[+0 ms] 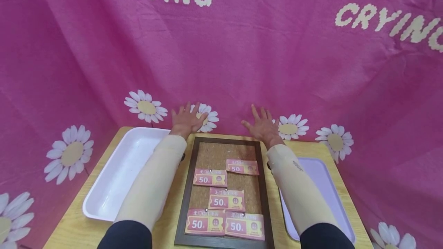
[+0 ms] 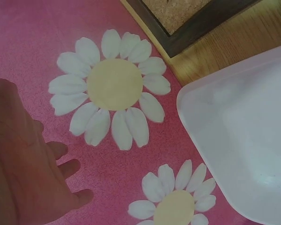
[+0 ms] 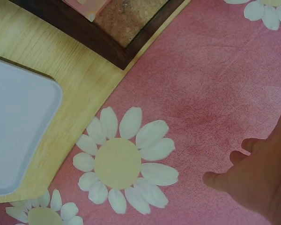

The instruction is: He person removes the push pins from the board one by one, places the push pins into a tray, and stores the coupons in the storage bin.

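At the left of the wooden table (image 1: 171,218), a white tray (image 1: 128,172) stands with its long axis running away from the person, its near part partly under the left sleeve (image 1: 155,176). Next, the left hand (image 1: 188,120) is spread wide before the pink cloth (image 1: 221,49), fingers straight and apart; whether it touches the cloth I cannot tell. Pale letters above read "CRYING". In the middle lies a framed cork board (image 1: 207,151), its long axis also running away from the person, its far edge near both hands. Five pink tickets (image 1: 226,201) are on it, long sides crosswise, each printed "50" upright to the person under Chinese characters partly blurred. The right hand (image 1: 264,128) is spread too, thumb out to the left; contact with the cloth is unclear. Rightmost, a lilac tray (image 1: 323,180) lies lengthwise beneath the right sleeve (image 1: 299,187); a second "CRYING" runs off the edge above.
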`<state>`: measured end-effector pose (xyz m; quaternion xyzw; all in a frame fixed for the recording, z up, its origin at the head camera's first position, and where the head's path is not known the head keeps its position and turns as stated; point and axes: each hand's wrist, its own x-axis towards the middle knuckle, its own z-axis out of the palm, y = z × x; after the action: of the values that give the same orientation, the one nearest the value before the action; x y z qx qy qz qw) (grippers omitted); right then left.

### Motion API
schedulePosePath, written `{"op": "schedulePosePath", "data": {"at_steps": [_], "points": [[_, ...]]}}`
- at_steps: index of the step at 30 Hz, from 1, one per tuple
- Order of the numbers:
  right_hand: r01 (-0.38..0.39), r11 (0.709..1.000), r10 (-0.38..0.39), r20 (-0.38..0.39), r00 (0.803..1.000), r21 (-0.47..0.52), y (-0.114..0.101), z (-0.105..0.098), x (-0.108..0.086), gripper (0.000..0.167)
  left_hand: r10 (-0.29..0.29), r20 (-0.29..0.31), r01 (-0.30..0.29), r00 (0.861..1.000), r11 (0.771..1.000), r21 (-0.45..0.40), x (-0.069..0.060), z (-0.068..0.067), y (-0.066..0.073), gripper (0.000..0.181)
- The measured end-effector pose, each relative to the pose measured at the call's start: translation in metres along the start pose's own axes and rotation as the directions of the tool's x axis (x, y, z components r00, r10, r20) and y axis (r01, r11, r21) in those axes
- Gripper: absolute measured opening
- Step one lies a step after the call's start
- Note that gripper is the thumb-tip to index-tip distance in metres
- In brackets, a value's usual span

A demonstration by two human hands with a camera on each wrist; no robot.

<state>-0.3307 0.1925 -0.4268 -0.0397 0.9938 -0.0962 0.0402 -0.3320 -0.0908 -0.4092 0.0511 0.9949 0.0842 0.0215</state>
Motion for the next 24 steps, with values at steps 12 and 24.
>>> {"op": "schedulePosePath", "data": {"at_steps": [12, 24], "points": [[0.047, 0.999, -0.047, -0.012, 0.999, 0.011, 0.002, 0.007, -0.004, 0.08, 0.026, -0.008, -0.026, 1.0, 1.0, 0.004, 0.001, 0.009, 0.001, 0.071], [0.058, 0.995, -0.059, 0.015, 0.998, 0.077, 0.005, 0.02, -0.007, 0.078, 0.035, -0.004, -0.035, 0.999, 0.999, 0.024, 0.004, 0.023, 0.0, 0.071]]}}
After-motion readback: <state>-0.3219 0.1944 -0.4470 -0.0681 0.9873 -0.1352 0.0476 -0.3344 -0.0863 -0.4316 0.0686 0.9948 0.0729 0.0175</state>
